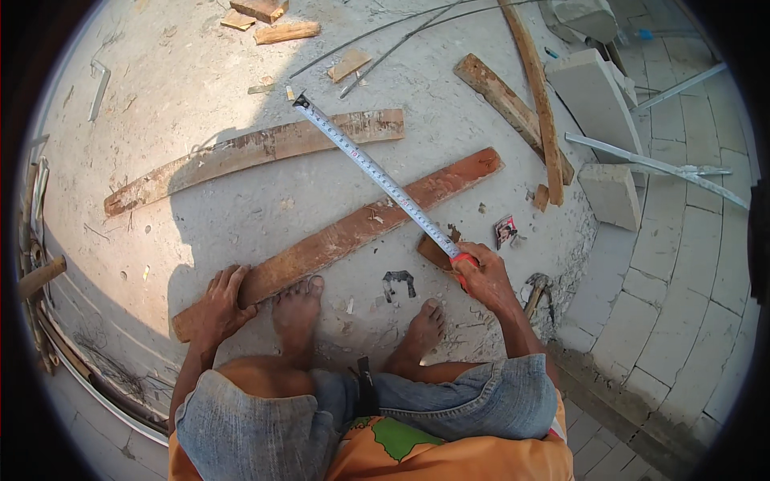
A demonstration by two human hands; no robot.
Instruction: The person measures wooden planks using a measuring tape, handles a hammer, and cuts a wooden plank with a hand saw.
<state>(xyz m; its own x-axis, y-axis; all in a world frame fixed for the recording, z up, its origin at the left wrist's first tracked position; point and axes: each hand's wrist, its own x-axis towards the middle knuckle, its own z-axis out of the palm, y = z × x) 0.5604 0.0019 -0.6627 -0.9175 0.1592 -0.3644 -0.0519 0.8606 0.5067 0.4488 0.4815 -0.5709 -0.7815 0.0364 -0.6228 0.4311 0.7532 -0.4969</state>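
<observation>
I squat barefoot over a reddish-brown wooden plank (361, 228) that lies slantwise on the dusty floor. My left hand (223, 305) grips it near its left end, fingers over the top and thumb along the near edge. In my right hand (485, 276) is a red tape measure (459, 259), mostly hidden by the closed fingers. Its pale blade (377, 176) runs out up and to the left, crossing above the plank. The blade's dark end hook (301, 100) is just beyond a second, weathered plank (257, 148).
A hammer (536, 293) lies right of my right forearm. Two more boards (513, 108) rest at the upper right, near pale blocks (605, 192) and metal strips (658, 160). Thin rods (377, 36) and wood offcuts (286, 32) are at the far side. Poles (36, 240) lie along the left.
</observation>
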